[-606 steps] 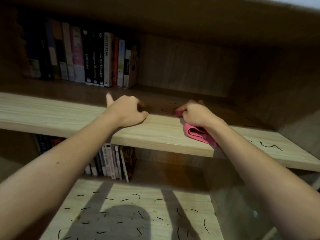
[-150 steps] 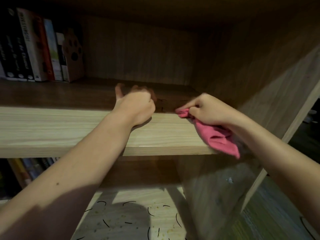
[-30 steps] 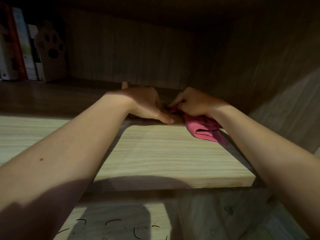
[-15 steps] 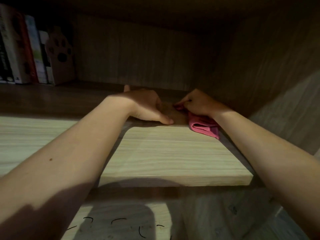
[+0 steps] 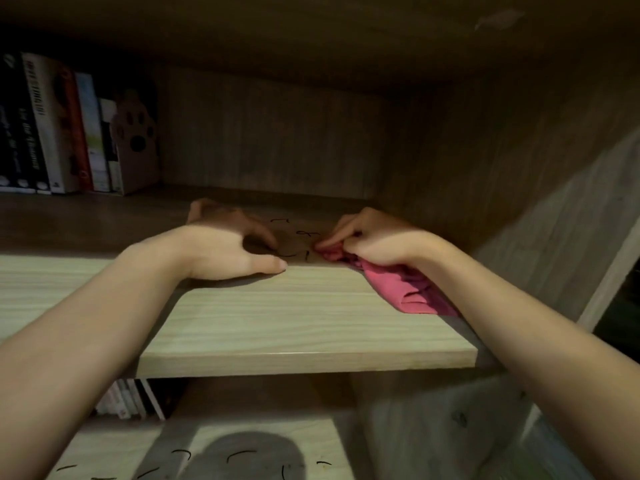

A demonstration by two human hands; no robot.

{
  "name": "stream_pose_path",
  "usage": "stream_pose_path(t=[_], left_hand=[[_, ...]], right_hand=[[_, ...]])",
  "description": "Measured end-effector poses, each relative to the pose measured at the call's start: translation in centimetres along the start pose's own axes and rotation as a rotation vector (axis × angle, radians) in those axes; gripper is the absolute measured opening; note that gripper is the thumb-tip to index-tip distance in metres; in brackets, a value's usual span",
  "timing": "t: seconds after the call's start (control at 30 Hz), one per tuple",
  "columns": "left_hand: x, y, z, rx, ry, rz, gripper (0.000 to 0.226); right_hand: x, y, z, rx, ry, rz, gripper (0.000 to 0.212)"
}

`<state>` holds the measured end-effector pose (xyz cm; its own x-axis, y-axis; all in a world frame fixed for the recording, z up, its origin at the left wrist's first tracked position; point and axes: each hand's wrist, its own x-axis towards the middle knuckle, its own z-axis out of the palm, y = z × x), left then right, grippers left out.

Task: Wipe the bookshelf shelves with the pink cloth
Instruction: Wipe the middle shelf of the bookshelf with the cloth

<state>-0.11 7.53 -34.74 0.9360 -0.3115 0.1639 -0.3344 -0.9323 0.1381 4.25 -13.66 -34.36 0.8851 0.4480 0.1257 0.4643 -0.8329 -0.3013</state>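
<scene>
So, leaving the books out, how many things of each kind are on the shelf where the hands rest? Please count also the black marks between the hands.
Hands: 2, left hand and right hand
Cloth: 1
Bookend: 1
Marks: 4
Total: 8

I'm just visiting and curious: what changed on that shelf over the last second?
The hands drew apart: a second ago the left hand lay almost against the cloth, now a gap with dark marks shows between them. Unchanged: the right hand grips the cloth, the left rests on the shelf, the books stand at the left.
</scene>
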Motion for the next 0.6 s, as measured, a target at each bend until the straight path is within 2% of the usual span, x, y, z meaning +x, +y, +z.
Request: stream_pose_path(t=[0.13,0.23,0.3,0.37,0.43,0.5,0.6], left_hand=[[-0.2,0.0,-0.1,0.008,0.001,-0.002,0.039],[-0.1,-0.2,-0.1,0.016,0.017,-0.03,0.044],[-0.1,-0.5,-0.1,0.023,0.007,-0.063,0.047],[-0.3,-0.6,-0.2,-0.018,-0.027,-0.103,0.052],[-0.5,-0.5,-0.3,-0.094,-0.084,-0.138,0.056],[-0.6,-0.5,-0.4,-0.125,-0.108,-0.148,0.057],[-0.7,-0.5,-0.5,-0.175,-0.12,-0.148,0.058]], right_hand=[[0.2,-0.8,-0.2,-0.01,0.049,0.099,0.036],[-0.8,-1.7,0.7,-0.072,0.038,0.003,0.041],[-1.6,-1.9,1.0,-0.02,0.049,-0.039,0.039],[-1.0,-1.6,0.7,0.048,0.072,0.042,0.035],[-0.2,-1.8,0.5,-0.004,0.078,0.112,0.035],[-0.1,-2.6,1.0,-0.07,0.063,0.039,0.038],[-1.6,-3.1,1.5,0.021,0.045,-0.114,0.035]])
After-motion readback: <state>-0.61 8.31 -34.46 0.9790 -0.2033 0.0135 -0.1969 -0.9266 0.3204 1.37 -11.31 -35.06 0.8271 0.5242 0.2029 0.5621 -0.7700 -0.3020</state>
